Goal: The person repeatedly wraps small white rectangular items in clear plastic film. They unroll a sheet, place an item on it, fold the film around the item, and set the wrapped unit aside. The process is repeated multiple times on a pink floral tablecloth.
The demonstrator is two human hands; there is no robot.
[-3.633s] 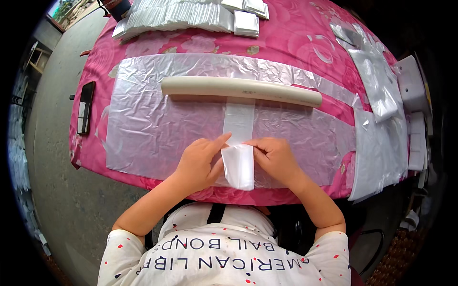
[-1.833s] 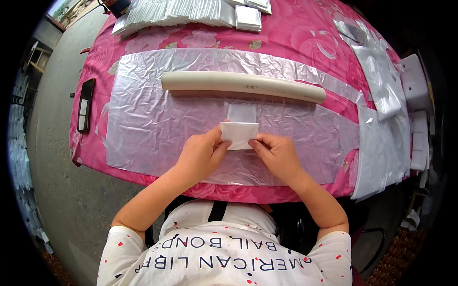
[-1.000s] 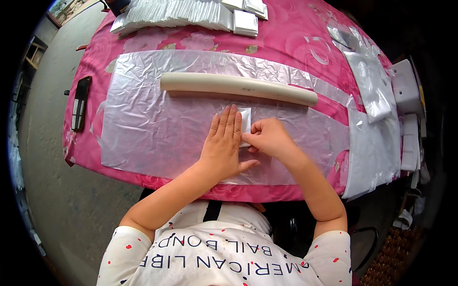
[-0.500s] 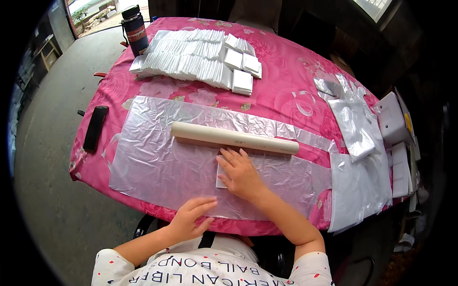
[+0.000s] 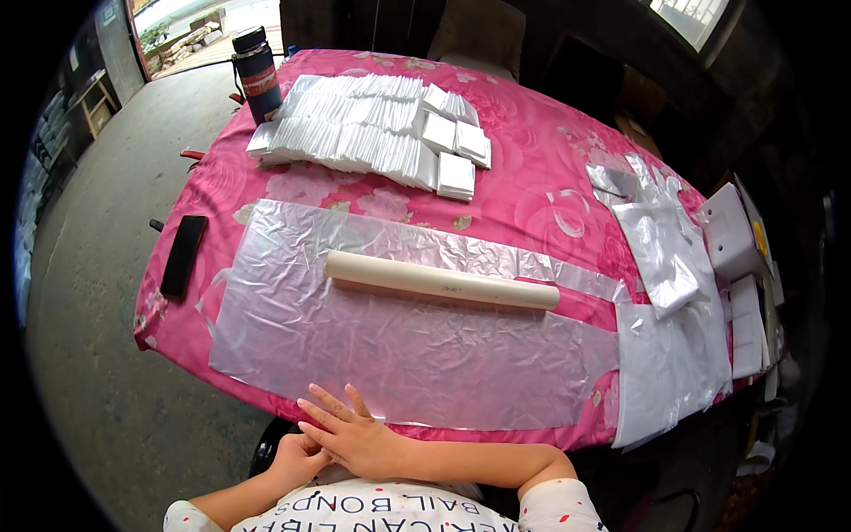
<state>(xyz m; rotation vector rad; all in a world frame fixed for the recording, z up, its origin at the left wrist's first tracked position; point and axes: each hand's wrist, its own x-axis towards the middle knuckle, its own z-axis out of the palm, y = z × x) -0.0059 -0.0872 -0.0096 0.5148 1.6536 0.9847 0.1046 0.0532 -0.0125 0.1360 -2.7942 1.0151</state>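
Observation:
A long translucent plastic bag [image 5: 425, 381] lies flat and wrinkled across the table before me. On its upper part rests a cream-coloured tube [image 5: 443, 282], slightly slanted. My right hand [image 5: 359, 441] is over the table's near edge by the bag's lower border, its fingers spread. Close against it, my left hand [image 5: 300, 458] has its fingers curled together, partly hidden by the right. Whatever the left fingers hold, if anything, cannot be made out. No white square shows on the bag.
Rows of folded white packets [image 5: 355, 124] stand at the back left beside a dark flask [image 5: 256, 75]. A black phone [image 5: 183, 257] lies at the left edge. Stacked clear bags [image 5: 669, 363] and a white box [image 5: 731, 226] occupy the right side of the pink tablecloth [image 5: 523, 186].
My right hand has left the white square's place below the tube and come down to my left hand. That square no longer shows there. The left hand has drawn back toward me.

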